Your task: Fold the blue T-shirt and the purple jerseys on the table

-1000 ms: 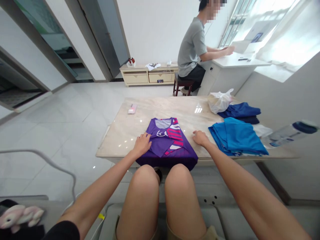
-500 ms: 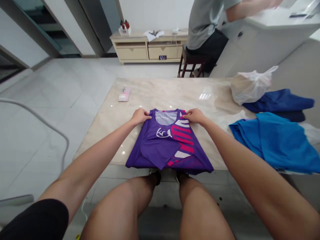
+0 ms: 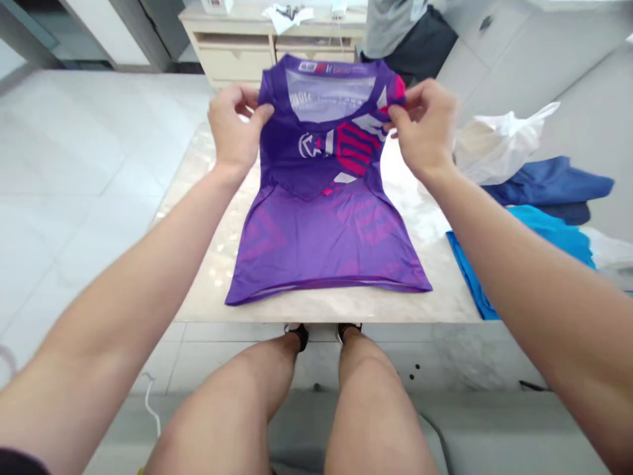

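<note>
A purple sleeveless jersey (image 3: 316, 224) with pink and white stripes and a white logo faces me. Its shoulders are lifted off the table, while the lower part hangs down to the tabletop near the front edge. My left hand (image 3: 237, 125) pinches the left shoulder between thumb and fingers. On the other side, my right hand (image 3: 425, 125) grips the right shoulder the same way. The grey-white inside of the back and a neck label show through the neckline.
The marble-patterned table (image 3: 198, 264) lies below. To the right are a white plastic bag (image 3: 499, 145), dark blue cloth (image 3: 554, 188) and bright blue cloth (image 3: 469, 270), partly behind my forearm. A low cabinet (image 3: 232, 63) stands beyond the table, beside a seated person (image 3: 395, 30).
Both hands have raised the jersey's shoulders up and away from me. The bunched lower part has straightened, and its hem now rests on the table. My view has tilted down.
</note>
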The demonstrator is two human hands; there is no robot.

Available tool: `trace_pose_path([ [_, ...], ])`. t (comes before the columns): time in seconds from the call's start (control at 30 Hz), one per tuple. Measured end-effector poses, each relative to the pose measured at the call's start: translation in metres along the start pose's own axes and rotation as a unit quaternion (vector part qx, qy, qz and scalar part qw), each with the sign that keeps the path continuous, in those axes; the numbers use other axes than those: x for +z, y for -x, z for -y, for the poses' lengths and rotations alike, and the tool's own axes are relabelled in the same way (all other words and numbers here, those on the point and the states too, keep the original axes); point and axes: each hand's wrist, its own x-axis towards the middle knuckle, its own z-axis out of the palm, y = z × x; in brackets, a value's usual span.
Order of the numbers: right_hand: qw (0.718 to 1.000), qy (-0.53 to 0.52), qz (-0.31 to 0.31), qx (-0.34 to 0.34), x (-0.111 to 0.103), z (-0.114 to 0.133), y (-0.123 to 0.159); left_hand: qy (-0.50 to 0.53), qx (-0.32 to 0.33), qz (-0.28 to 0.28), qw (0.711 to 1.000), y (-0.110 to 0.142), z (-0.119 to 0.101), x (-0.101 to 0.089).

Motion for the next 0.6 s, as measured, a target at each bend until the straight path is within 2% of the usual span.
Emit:
trace_pose_path([
  [0.03, 0.998, 0.014, -0.046, 0.026, -0.009, 0.012, 0.033, 0.007, -0.008, 0.0, 1.0, 0.028, -0.004, -0.012],
  [0.07, 0.997, 0.025, -0.056, 0.043, -0.016, 0.023, 0.07, 0.02, 0.0, 0.016, 1.0, 0.061, -0.006, -0.023],
  [0.13, 0.997, 0.037, 0.01, 0.065, -0.026, 0.04, 0.15, 0.039, 0.009, 0.064, 0.997, 0.136, -0.008, -0.047],
  [0.2, 0.992, 0.048, 0.067, 0.091, -0.037, 0.057, 0.228, 0.044, -0.021, 0.115, 0.992, 0.21, -0.013, -0.08],
  [0.27, 0.989, 0.042, 0.041, 0.139, -0.054, 0.085, 0.3, 0.06, -0.104, 0.137, 0.983, 0.275, -0.024, -0.123],
  [0.37, 0.983, 0.031, -0.015, 0.182, -0.088, 0.152, 0.389, 0.099, -0.252, 0.183, 0.945, 0.347, -0.057, -0.195],
  [0.43, 0.987, 0.011, -0.038, 0.159, -0.107, 0.207, 0.435, 0.115, -0.284, 0.182, 0.935, 0.382, -0.087, -0.236],
  [0.5, 0.993, -0.03, -0.038, 0.108, -0.119, 0.258, 0.472, 0.113, -0.238, 0.159, 0.951, 0.412, -0.119, -0.262],
  [0.6, 0.997, -0.075, 0.002, 0.014, -0.122, 0.311, 0.511, 0.048, -0.095, 0.128, 0.986, 0.448, -0.158, -0.273],
])
